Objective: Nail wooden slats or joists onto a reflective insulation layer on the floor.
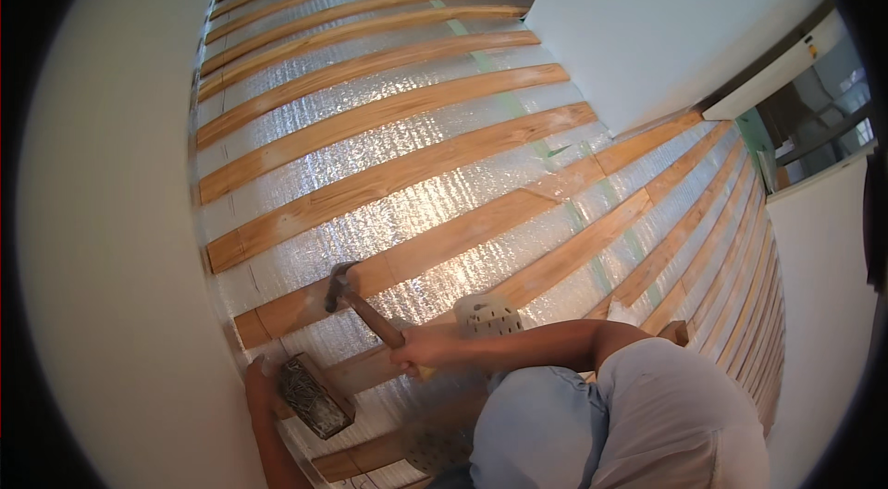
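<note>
My right hand point(421, 350) grips a hammer point(377, 318) by its wooden handle. The dark head hangs over a wooden batten near the left wall. At the wall's foot, my left hand point(264, 384) is closed at the left side of a small open box of nails point(316, 396) and appears to hold it; its fingers are partly blurred. The box, full of loose nails, sits at a slant over the near end of another batten point(379, 366). Silvery foil sheeting point(365, 239) lies between the battens.
Rows of wooden battens point(398, 174) run across the floor. A pale wall point(120, 211) rises close on the left. A white wall corner point(657, 26) juts in at the upper right. My bent legs point(666, 415) and a perforated shoe point(488, 315) are near the battens.
</note>
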